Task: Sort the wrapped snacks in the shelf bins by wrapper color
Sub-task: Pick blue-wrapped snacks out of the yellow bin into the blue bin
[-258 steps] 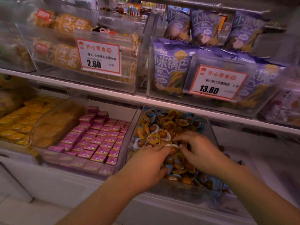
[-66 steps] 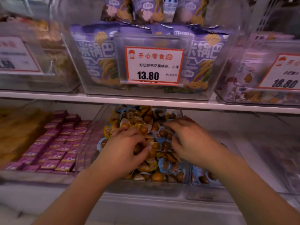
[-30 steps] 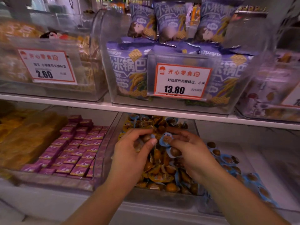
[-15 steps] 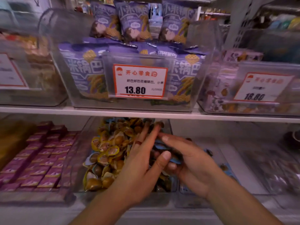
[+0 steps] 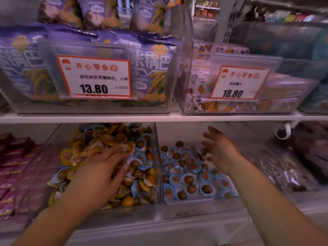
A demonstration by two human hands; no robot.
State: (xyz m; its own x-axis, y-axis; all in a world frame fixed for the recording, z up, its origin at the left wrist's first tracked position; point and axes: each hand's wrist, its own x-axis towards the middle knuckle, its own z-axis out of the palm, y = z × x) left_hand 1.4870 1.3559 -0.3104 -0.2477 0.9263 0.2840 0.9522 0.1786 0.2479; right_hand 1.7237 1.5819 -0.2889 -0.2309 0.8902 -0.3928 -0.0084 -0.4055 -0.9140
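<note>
While the left hand (image 5: 99, 167) rests flat, fingers spread, on the mixed bin (image 5: 158, 174), the right hand (image 5: 219, 153) hovers empty and wide right of it; only blue-wrapped snacks (image 5: 188, 176) belong there.

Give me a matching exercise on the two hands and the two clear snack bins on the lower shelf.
Things:
1. left hand
2. right hand
3. clear middle bin
4. clear right-hand bin

States:
A. holds only blue-wrapped snacks
B. open, in the air over the blue snacks
C. holds mixed yellow and blue wrappers
D. resting on the mixed pile

Pairs: 1-D, 2-B, 3-C, 4-A
</note>
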